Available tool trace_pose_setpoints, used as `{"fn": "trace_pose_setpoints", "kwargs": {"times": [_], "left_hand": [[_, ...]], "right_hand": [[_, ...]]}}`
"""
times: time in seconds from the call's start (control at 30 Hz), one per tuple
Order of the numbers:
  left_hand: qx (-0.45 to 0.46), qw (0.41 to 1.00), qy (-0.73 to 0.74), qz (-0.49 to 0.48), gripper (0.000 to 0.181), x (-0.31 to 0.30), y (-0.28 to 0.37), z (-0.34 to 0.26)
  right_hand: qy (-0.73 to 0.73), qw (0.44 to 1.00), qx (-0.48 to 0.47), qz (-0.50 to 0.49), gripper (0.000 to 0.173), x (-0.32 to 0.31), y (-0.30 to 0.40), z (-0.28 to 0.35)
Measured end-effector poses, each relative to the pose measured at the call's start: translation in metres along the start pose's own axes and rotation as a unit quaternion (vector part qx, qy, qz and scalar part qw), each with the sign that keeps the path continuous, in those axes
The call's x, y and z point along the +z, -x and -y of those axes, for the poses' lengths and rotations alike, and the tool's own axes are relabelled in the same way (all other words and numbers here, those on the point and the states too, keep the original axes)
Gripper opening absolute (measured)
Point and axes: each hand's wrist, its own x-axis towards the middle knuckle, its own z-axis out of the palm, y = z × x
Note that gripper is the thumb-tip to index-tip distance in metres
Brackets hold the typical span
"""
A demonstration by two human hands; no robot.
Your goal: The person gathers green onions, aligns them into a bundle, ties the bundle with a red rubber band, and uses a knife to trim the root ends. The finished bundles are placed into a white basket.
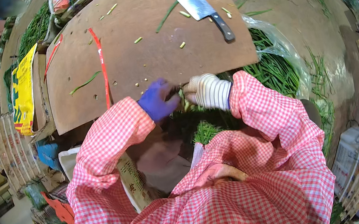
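Observation:
My left hand [160, 100], in a purple-blue glove, is at the near edge of a brown board [145, 58], fingers curled and slightly blurred. Close against it, my right hand [210, 91] wears a white glove with dark stripes, and its fingertips close on pale-ended green stalks [183, 101]. The stalks' other parts are hidden by the hands and shadow. Whether the left fingers grip them too is unclear. Below the hands, in front of my body, shows a bunch of cut green stalks [205, 132]. A cleaver [193, 3] with a black handle lies on the board's far right.
Long green leaves fill a clear plastic bag [287, 41] right of the board. A red strap [102, 64] crosses the board's left part, among scattered stalk pieces [138, 40]. A yellow printed bag [26, 94] stands left. Plastic crates [351, 154] are at far right.

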Motion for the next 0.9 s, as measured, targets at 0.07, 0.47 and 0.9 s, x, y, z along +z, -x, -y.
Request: {"fn": "trace_pose_setpoints", "kwargs": {"times": [0.07, 0.47, 0.9], "left_hand": [[-0.047, 0.998, 0.043, 0.02, 0.033, -0.003, 0.006, -0.03], [0.149, 0.987, 0.052, -0.04, 0.031, 0.075, -0.042, -0.104], [-0.1, 0.929, 0.295, 0.202, 0.035, 0.282, -0.167, -0.034]], "right_hand": [[0.027, 0.999, 0.032, 0.029, 0.023, 0.003, 0.039, 0.008], [-0.071, 0.792, 0.381, -0.472, 0.02, -0.1, 0.317, -0.069], [-0.125, 0.827, 0.507, -0.209, 0.031, 0.088, 0.294, -0.189]]}}
